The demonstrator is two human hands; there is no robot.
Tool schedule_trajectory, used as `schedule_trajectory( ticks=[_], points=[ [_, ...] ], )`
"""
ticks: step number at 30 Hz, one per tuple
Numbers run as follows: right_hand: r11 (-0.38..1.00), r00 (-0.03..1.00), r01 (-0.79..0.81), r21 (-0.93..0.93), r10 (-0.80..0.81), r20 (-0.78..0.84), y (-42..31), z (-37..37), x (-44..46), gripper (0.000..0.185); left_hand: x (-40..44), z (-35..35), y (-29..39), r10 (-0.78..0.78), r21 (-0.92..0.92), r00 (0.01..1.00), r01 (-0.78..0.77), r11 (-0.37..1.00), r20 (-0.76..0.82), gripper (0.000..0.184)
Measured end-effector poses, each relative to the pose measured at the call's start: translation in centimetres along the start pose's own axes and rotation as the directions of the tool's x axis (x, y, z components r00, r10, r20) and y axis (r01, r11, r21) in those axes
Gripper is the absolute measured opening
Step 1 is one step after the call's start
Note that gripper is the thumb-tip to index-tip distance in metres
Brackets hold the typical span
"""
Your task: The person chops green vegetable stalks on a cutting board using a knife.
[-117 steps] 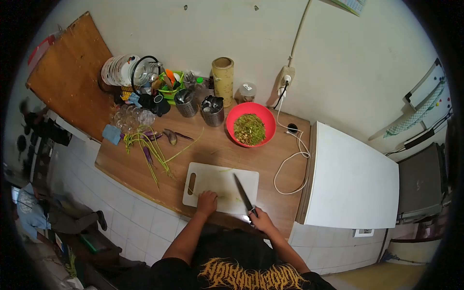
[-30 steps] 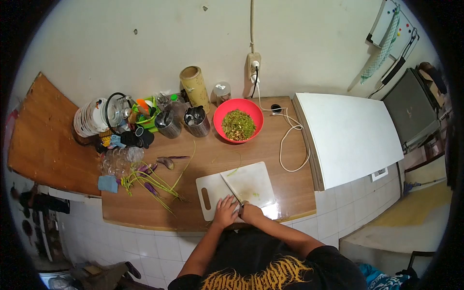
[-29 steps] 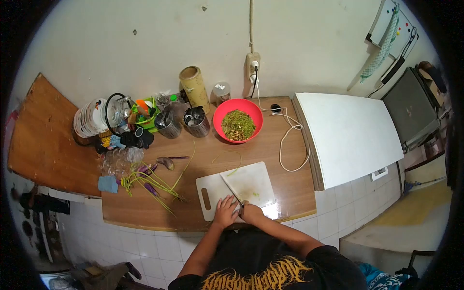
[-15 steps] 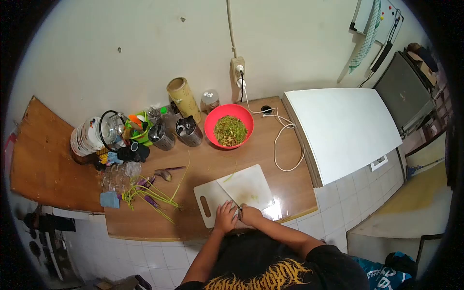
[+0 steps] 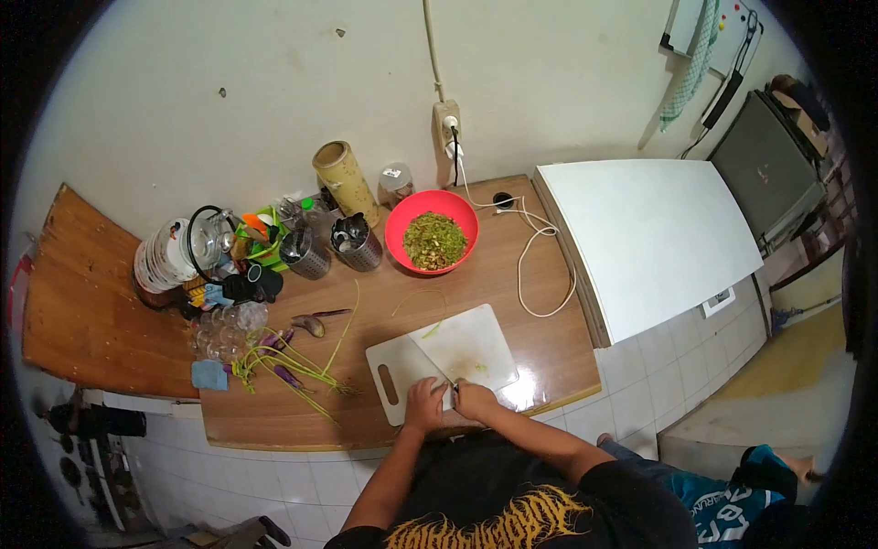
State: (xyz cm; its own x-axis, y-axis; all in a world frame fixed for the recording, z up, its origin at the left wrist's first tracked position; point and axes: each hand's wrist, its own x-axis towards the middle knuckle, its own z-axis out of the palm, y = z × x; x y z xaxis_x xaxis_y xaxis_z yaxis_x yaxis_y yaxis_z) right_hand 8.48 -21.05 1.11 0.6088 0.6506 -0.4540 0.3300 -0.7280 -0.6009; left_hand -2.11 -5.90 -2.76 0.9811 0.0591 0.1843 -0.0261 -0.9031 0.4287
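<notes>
My right hand [image 5: 475, 401] is closed around the handle of a kitchen knife [image 5: 432, 360]. Its blade slants up and left across a white cutting board [image 5: 494, 340]. Just left of the handle, my left hand [image 5: 424, 405] rests on the board's lower part with its fingers curled together; what they pinch is hidden. Small green bits [image 5: 480, 368] lie on the board right of the blade. A short piece of green stalk [image 5: 432, 329] lies near its top edge, and a thin stalk curves on the table just beyond.
A red bowl [image 5: 395, 222] of chopped greens stands behind the board. Green stalks [image 5: 306, 373] and purple eggplants [image 5: 315, 323] lie left. Utensil holders [image 5: 362, 249], a bamboo tube [image 5: 346, 178] and stacked dishes line the back. A white cable [image 5: 523, 284] loops at right. A person in teal [image 5: 722, 503] is lower right.
My left hand's fingers have drawn in more tightly beside the knife. A thin curved stalk now shows behind the board. The person at lower right shows more.
</notes>
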Motion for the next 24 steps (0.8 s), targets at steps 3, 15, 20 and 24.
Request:
schedule_trajectory(
  ticks=[3,15,20,24],
  points=[
    [1.0,1.0,-0.018,-0.012,0.018,-0.005,0.7,0.1,-0.7,0.035,0.1,-0.1,0.2,-0.086,-0.073,0.995,0.09,0.993,0.058,0.045],
    [0.995,0.995,-0.099,-0.006,0.099,-0.006,0.9,-1.9,-2.3,0.039,2.2,0.0,0.5,-0.091,-0.271,0.991,0.06,0.961,-0.103,0.022],
    [0.998,0.998,-0.061,0.003,0.061,0.023,-0.6,-2.1,-2.7,0.039,2.2,0.4,-0.1,-0.03,-0.205,0.996,0.011,0.979,-0.087,0.016],
    [0.994,0.993,-0.11,-0.012,0.11,0.032,-0.4,-0.9,-1.7,0.037,1.9,0.1,0.4,0.014,-0.072,0.996,-0.021,0.997,-0.091,0.017]
  ],
)
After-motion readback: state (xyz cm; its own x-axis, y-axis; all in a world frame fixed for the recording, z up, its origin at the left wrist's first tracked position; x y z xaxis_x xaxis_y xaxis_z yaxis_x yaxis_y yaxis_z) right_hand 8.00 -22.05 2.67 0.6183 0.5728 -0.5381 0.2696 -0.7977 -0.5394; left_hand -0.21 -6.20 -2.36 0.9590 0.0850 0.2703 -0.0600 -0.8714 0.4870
